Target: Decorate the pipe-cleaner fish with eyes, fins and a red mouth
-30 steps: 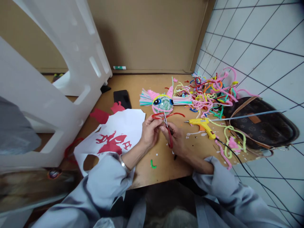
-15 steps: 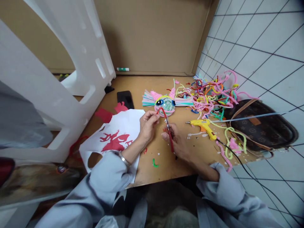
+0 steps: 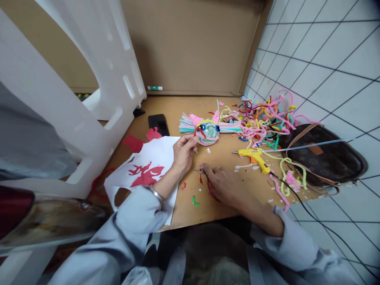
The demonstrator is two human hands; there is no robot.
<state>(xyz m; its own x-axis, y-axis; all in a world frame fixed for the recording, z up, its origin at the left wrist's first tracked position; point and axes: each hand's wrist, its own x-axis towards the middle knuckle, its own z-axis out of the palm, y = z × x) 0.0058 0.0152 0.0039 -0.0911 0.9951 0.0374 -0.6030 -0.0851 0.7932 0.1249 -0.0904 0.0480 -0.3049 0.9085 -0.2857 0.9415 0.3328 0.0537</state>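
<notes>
My left hand (image 3: 184, 153) pinches a short, bent red pipe cleaner (image 3: 200, 130) between thumb and fingers. The pipe cleaner shows in front of a round, clear-and-green ball (image 3: 211, 132) with blue-rimmed eyes, pink ears, a yellow band and striped bristle-like bundles on both sides. Low over the table, my right hand (image 3: 222, 181) is closed around red-handled scissors (image 3: 202, 171), their blade tips pointing left. A small red piece (image 3: 201, 180) is just below the blades; whether it touches them I cannot tell. The fingers hide most of the handles.
A yellow glue gun (image 3: 255, 157) lies right of my right hand, its cord running off rightward. Behind it are tangled pipe cleaners (image 3: 267, 118) and a brown handbag (image 3: 329, 152). Cut white paper (image 3: 160, 150), red paper (image 3: 133, 143) and a black phone (image 3: 158, 124) lie left.
My right hand has brought the scissors down and away from the red pipe cleaner, turning the blades leftward. A red piece now shows beneath them. My left hand keeps its pinch.
</notes>
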